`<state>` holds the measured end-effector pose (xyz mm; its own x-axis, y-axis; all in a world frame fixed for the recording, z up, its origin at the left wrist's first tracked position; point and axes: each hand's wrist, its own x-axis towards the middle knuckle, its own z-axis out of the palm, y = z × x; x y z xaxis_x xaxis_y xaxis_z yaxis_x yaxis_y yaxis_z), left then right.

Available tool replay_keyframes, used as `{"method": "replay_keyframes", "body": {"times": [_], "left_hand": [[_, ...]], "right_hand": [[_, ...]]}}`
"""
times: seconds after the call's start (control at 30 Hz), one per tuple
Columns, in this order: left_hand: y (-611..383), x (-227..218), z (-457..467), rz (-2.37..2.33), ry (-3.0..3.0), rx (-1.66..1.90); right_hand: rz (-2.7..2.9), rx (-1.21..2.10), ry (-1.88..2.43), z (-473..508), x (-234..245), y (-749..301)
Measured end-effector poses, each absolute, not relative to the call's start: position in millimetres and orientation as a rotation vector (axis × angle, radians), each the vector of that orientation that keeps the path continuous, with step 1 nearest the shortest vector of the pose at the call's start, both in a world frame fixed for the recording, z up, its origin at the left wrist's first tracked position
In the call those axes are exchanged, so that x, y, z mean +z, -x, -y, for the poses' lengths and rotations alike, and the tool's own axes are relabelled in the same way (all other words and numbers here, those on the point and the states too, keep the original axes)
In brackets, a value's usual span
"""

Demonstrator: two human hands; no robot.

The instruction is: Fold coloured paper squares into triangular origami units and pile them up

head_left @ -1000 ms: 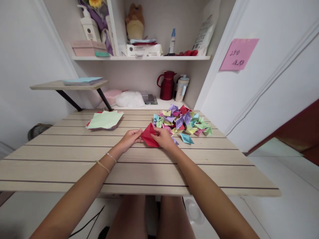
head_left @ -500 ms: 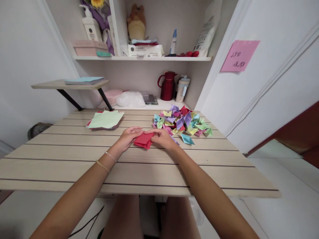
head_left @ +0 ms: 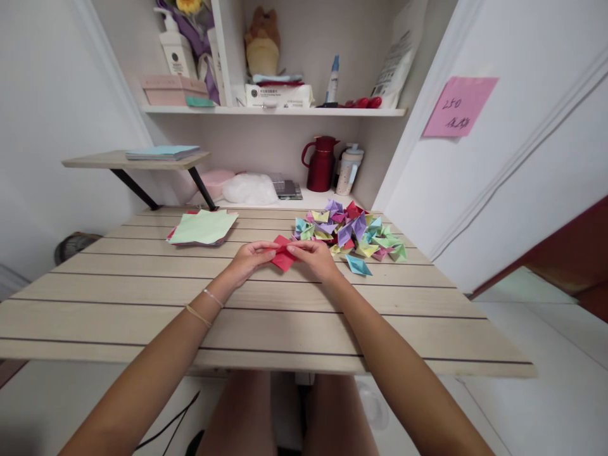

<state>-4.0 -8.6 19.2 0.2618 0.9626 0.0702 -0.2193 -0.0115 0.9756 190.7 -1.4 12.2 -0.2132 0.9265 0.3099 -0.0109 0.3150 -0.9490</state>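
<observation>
A red piece of folded paper is held between my two hands above the middle of the table. My left hand pinches its left corner, thumb below and fingers above. On the opposite corner, my right hand has the paper between thumb and fingers. The paper now shows a diamond outline with a fold across it; its finer folds are too small to make out. Just beyond my right hand lies a heap of folded paper boats in several colours. One blue paper boat sits apart, nearer to me.
A stack of coloured paper sheets, pale green on top, lies at the back left. Above it, a small raised shelf carries more blue sheets. A dark red jug and a pale cup stand behind the table.
The red paper has gone from a flattened, layered shape to a diamond with a fold across it. Both hands have turned it and now grip its left and right corners.
</observation>
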Motion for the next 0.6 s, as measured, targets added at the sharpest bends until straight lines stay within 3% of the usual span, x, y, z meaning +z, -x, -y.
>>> {"method": "replay_keyframes", "body": {"times": [0.6], "left_hand": [[1.1, 13.4, 4.9, -0.945, -1.230, 1.189]], "right_hand": [[1.287, 1.077, 0.795, 2.8, 16.5, -187.6]]}}
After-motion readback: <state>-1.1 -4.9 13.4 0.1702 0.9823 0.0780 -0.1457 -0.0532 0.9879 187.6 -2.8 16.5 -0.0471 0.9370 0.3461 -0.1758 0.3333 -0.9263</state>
